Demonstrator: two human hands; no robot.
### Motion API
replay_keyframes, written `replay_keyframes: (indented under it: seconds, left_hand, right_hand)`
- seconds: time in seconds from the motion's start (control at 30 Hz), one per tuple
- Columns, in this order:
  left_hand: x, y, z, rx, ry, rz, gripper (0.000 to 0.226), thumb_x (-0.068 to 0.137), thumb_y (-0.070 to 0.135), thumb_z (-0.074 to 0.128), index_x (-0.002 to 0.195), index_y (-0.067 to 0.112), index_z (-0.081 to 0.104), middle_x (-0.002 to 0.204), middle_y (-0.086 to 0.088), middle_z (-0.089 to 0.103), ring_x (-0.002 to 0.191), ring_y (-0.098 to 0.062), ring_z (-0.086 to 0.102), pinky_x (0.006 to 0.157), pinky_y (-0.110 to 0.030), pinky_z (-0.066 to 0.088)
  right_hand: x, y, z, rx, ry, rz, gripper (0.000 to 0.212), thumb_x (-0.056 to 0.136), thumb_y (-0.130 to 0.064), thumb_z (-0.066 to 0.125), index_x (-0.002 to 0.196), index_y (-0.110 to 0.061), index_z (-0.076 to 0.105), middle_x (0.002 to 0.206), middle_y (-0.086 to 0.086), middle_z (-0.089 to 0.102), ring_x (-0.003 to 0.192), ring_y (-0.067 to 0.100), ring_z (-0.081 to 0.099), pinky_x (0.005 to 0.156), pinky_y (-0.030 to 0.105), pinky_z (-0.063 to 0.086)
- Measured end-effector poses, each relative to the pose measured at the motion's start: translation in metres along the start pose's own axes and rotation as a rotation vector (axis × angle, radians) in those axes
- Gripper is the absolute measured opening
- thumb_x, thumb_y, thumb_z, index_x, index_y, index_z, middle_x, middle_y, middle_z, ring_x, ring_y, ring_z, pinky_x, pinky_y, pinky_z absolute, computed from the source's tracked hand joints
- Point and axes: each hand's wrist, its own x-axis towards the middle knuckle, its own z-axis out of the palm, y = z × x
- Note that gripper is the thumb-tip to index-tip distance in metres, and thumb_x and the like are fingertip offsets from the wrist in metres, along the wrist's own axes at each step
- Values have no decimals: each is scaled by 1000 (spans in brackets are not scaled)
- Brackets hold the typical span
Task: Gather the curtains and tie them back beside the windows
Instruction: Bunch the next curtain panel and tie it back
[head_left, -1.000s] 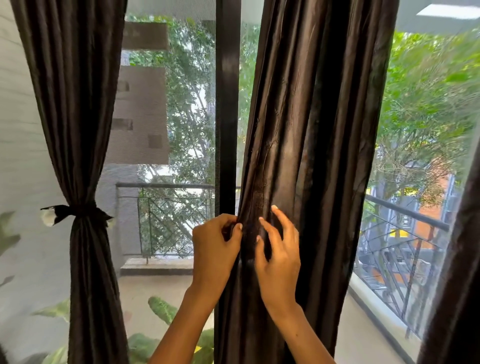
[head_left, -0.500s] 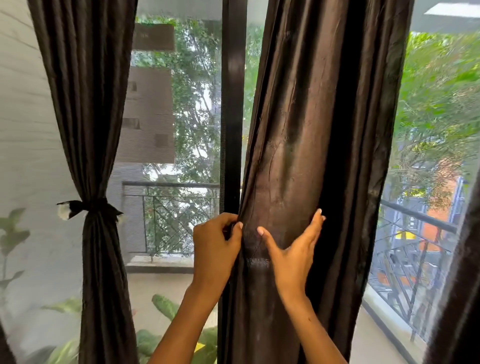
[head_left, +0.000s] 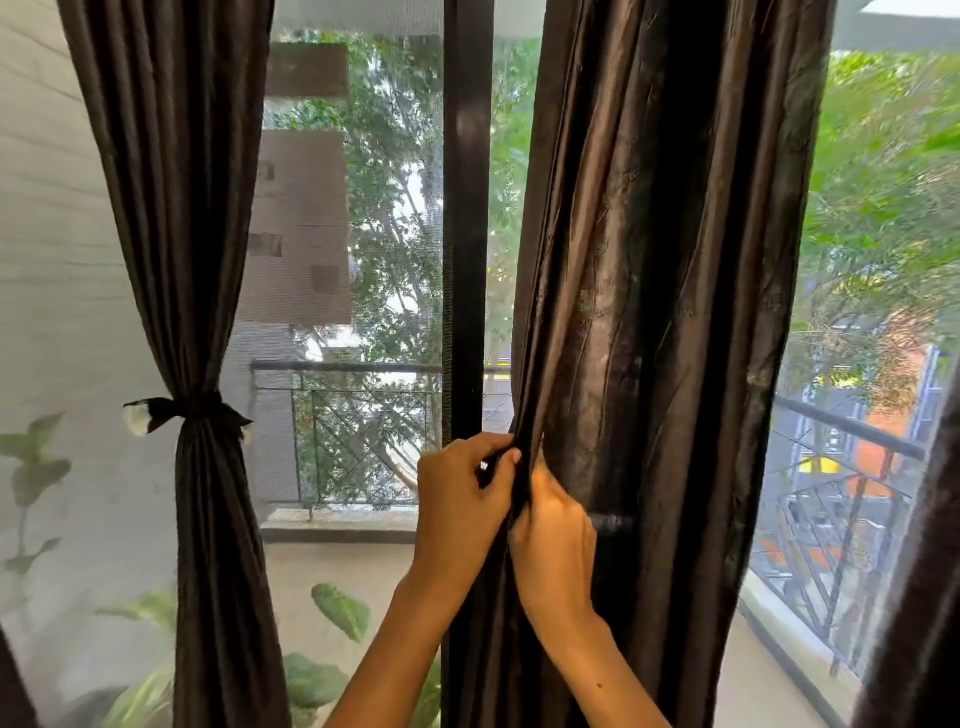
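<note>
A dark brown satin curtain (head_left: 660, 291) hangs loose in the middle, in front of the window frame post (head_left: 466, 218). My left hand (head_left: 460, 506) grips its left edge at waist height. My right hand (head_left: 556, 530) sits right beside it, fingers curled into the same folds. A thin dark band (head_left: 613, 521) shows across the curtain just right of my right hand. At the left, a second dark curtain (head_left: 176, 208) is gathered and tied with a dark tieback (head_left: 192, 410) that has white ends.
Mesh-screened glass runs behind the curtains, with a balcony railing (head_left: 363, 410) and trees beyond. Green plant leaves (head_left: 340, 610) sit low at the left. The edge of another dark curtain (head_left: 924, 597) hangs at the far right.
My right hand, spread flat on the curtain front before, has drawn left and closed on the folds next to my left hand. The view shifted slightly right.
</note>
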Motion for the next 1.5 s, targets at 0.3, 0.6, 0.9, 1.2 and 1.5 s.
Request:
replay_keyframes:
  seconds: [0.3,0.6,0.9,1.2,1.5]
  left_hand:
    - [-5,8,2,-139,27,-82,17,77,22,76,94,19,75,84,7,74,72,6,64,68,-14,49]
    - [2,2,-8,-84,89,-102,6,78,16,76,73,20,74,66,12,69,64,1,64,60,-14,47]
    - [16,-13,-24,-16,101,-159,17,73,18,79,67,9,67,64,3,66,67,-7,62,67,-26,50]
    - [4,-4,-8,38,166,-92,8,78,14,76,71,17,72,61,20,60,67,-2,62,64,-27,49]
    - [-4,1,4,-81,112,-66,6,82,18,72,79,15,75,70,11,69,67,3,62,61,-12,44]
  right_hand:
    - [2,-3,-10,-49,-252,0,57,93,-4,42,148,-7,25,134,10,53,111,30,59,87,38,46]
    - [9,26,-15,291,-451,-166,66,95,-35,49,151,-22,17,159,-9,-2,146,8,9,117,23,17]
    - [39,52,-2,560,97,351,99,76,-47,69,152,-18,11,156,5,24,143,13,23,114,25,22]
    - [10,22,15,174,286,-16,25,78,-11,65,102,-6,73,70,12,71,58,27,67,52,29,46]
    - [-3,5,13,65,99,-162,52,80,-4,50,131,-11,57,110,7,71,77,24,70,54,25,44]
